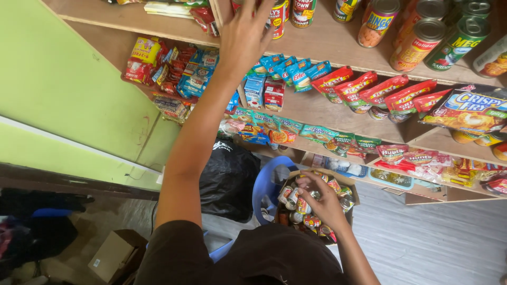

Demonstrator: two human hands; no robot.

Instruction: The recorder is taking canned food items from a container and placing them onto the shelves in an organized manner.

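**Left hand up at can shelf, right hand down in can box**

Surroundings: wooden shelves run diagonally across view. Top board carries upright tins in red, orange and green. Next board down: red sachets hanging in a row, blue packets beside them, a yellow-and-red pouch at far right. Lower boards hold green and red sauce pouches. Green wall on the left. Black plastic bag sits on the floor beside a blue plastic chair. Small brown carton bottom left.

Left hand: arm raised, fingers spread, palm at the front edge of the top board, just beside a red-labelled can. Can't tell if it touches the can; nothing visibly gripped.

Right hand: low, reaching into an open cardboard box packed with small cans. Fingers curled down over the cans, touching them; whether one is actually pinched is hidden by the hand itself. Box sits at the chair, below the lowest shelf, well apart from the left hand
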